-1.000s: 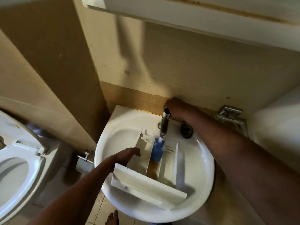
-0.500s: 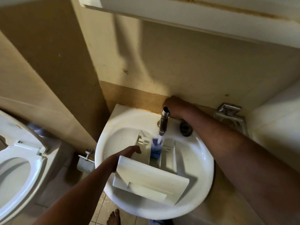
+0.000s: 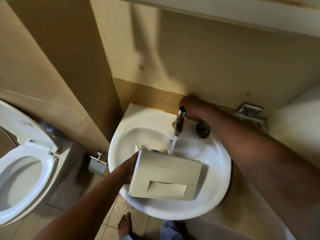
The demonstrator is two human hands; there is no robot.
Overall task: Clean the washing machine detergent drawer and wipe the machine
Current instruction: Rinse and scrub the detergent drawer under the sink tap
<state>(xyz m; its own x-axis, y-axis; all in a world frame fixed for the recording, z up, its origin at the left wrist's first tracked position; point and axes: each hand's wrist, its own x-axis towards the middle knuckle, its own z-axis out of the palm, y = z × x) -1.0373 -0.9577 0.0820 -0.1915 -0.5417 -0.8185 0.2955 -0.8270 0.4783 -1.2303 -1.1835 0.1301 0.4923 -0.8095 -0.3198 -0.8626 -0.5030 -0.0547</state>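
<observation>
The left hand grips the left edge of the white plastic detergent drawer, tilted front-up inside the round white ceramic basin. The right hand closes on the metal tap at the basin's back edge, and water streams onto the drawer's rear.

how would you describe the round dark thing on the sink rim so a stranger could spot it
Find the round white ceramic washbasin against the beige wall. On its back rim, just right of the upright metal tap, lies a dark round slotted drain strainer, the only black disc there.
</observation>
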